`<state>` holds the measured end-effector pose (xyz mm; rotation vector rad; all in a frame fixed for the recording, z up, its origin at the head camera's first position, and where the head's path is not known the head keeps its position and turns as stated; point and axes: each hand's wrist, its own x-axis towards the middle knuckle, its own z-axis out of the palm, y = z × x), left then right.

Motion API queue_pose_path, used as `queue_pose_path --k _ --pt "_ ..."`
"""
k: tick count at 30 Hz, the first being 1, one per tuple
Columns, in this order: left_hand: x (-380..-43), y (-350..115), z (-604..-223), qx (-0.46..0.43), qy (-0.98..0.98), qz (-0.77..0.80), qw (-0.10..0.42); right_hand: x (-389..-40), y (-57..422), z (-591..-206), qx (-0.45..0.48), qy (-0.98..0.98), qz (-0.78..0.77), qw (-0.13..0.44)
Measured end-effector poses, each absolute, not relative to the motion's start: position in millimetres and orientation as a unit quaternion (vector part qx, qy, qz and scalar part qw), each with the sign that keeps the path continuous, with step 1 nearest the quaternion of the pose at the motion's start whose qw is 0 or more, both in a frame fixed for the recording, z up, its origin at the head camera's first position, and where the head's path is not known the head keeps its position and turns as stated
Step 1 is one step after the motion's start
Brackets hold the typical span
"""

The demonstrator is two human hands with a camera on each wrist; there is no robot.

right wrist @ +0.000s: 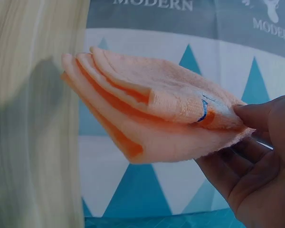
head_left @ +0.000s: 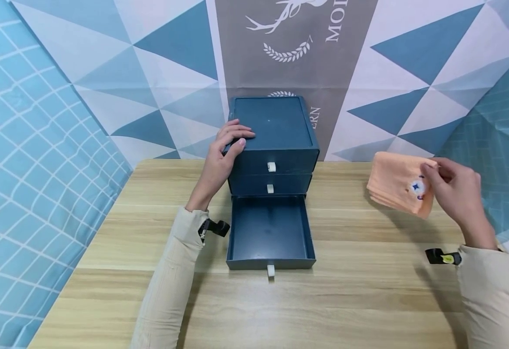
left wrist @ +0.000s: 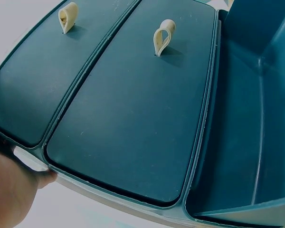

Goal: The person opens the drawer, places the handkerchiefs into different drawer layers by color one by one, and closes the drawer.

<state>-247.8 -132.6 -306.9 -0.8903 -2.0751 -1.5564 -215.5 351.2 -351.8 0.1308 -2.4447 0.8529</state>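
Note:
My left hand rests on the near left corner of a dark blue drawer cabinet, its fingers lying over the top. The cabinet's bottom drawer is pulled out and nothing lies inside. Above it the upper two drawers are closed, each with a small white loop tab. Off to the right, a folded peach towel is pinched between the thumb and fingers of my right hand. The towel has an embroidered face near its held corner, and its layered folds show in the right wrist view.
The cabinet stands toward the back of a light wood table. Behind it hangs a patterned cloth with triangles and a grey panel. Blue checked fabric borders the left side, and teal fabric the right.

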Motion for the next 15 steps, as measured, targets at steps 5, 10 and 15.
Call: queue_pose_path --k 5,10,15 --pt "-248 -133 -307 -0.318 -0.741 -0.556 0.2 -208 335 -341 0.061 -0.9 0.327 0.281" --pt "-249 -134 -307 -0.314 -0.743 -0.557 0.199 -199 320 -333 0.09 -0.891 0.331 0.298" --pt "-248 -131 -308 -0.314 -0.742 -0.558 0.199 -190 311 -328 0.113 -0.889 0.328 0.299"
